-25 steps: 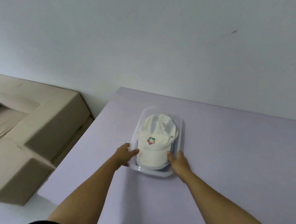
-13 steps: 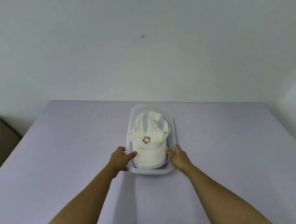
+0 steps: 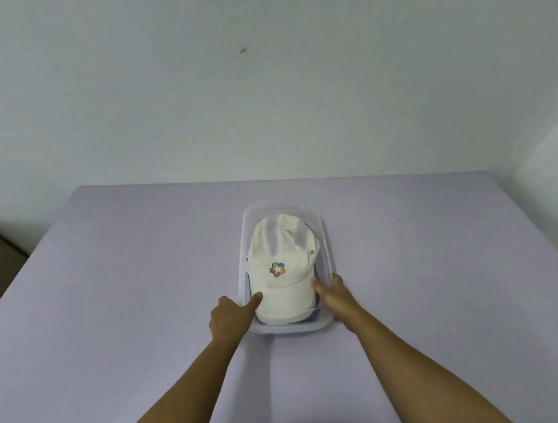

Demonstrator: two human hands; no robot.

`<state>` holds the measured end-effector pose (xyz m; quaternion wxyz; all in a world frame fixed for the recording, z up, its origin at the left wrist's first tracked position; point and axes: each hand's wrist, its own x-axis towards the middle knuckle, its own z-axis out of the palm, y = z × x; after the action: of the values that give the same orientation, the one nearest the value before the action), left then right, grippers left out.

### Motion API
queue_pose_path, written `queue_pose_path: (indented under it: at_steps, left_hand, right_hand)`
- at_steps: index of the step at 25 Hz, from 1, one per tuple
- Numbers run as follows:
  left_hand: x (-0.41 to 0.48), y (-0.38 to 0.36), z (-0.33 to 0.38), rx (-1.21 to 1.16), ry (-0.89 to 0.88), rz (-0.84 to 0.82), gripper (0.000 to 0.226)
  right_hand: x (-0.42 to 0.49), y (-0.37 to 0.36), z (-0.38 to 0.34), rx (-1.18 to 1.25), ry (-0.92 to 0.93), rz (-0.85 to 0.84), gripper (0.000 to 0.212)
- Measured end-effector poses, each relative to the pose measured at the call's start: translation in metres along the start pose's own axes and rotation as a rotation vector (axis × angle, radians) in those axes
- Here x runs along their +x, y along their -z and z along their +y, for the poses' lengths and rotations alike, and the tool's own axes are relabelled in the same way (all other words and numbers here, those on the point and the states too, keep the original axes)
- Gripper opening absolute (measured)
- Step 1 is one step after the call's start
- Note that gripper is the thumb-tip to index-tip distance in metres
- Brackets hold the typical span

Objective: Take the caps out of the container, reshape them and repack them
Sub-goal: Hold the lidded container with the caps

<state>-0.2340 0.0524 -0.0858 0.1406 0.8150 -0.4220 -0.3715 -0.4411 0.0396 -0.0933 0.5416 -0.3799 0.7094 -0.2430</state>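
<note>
Container (image 3: 327, 251): one, clear plastic, rectangular with rounded corners, mid-table.
Caps: two visible, stacked inside. White cap (image 3: 274, 241) on top, soft creased cloth, multicolour logo (image 3: 277, 269); dark blue cap (image 3: 307, 318) beneath, only its edge showing.
Hands: two. Left hand (image 3: 230, 318) has its thumb on the white brim, other fingers hidden; grip cannot be told. Right hand (image 3: 338, 294) clasps the container's side, thumb inside on the brim, fingers outside.
Table (image 3: 111, 289): one, matte lavender, open on all sides of the container; far edge meets a pale wall (image 3: 263, 96).

white cap (image 3: 281, 244): one
dark cap (image 3: 311, 317) beneath: one showing
clear plastic container (image 3: 327, 257): one
hands: two, left hand (image 3: 229, 318), right hand (image 3: 337, 295)
lilac table (image 3: 111, 289): one
</note>
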Motion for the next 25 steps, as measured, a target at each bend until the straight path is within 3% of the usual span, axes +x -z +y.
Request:
queue_pose_path:
  at_steps: [3, 15, 25]
  left_hand:
    - [-0.007, -0.005, 0.005, -0.044, 0.052, 0.035, 0.055]
    - [-0.005, 0.012, 0.013, -0.127, 0.165, -0.141, 0.049]
    - [-0.012, 0.008, 0.015, -0.198, 0.171, -0.055, 0.051]
  right_hand:
    - [-0.004, -0.011, 0.007, -0.006, 0.069, 0.078, 0.081]
    - [-0.002, -0.013, 0.006, -0.052, 0.083, 0.1, 0.075]
    - [-0.007, -0.004, 0.005, 0.089, 0.025, 0.073, 0.076]
